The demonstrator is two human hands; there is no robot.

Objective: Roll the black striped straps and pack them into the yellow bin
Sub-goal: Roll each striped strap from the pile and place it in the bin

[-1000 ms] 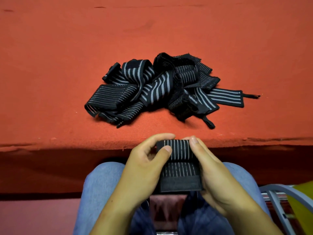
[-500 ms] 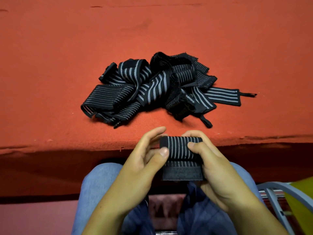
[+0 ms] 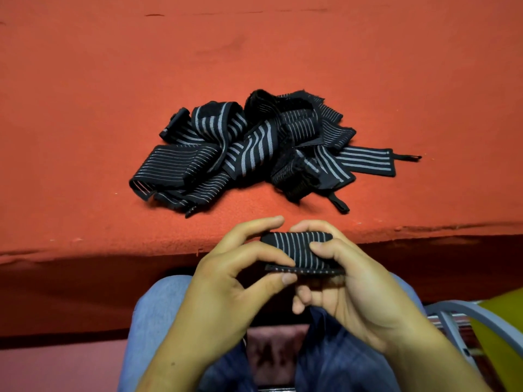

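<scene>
Black striped strap (image 3: 297, 250), partly rolled: held in the air between both hands, just in front of the near edge of the bench (image 3: 85, 108) and above the person's lap. The roll lies crosswise, stripes running front to back. A flat loose end shows along its lower edge.

Left hand (image 3: 226, 284): grasping the left end of the roll. The forefinger arches over the top, the thumb tip sits under the lower edge, and a middle finger lies against the end.

Right hand (image 3: 353, 290): grasping the right end. The thumb presses on the striped face and fingertips show behind the top of the roll. The remaining fingers curl below it; whether they touch the strap cannot be told.

Pile of loose straps (image 3: 254, 148): a tangled heap on the red-covered bench, near the middle, apart from the hands. One strap runs flat out of the heap to the right and ends in a thin black loop (image 3: 407, 157). A second loop (image 3: 339, 203) lies at the near side of the heap.

Yellow bin (image 3: 503, 321): only a corner shows at the lower right edge, below bench level, behind a grey chair frame (image 3: 452, 309). Its contents are out of sight.

Blue jeans (image 3: 150, 312) cover the person's knees below the hands.
</scene>
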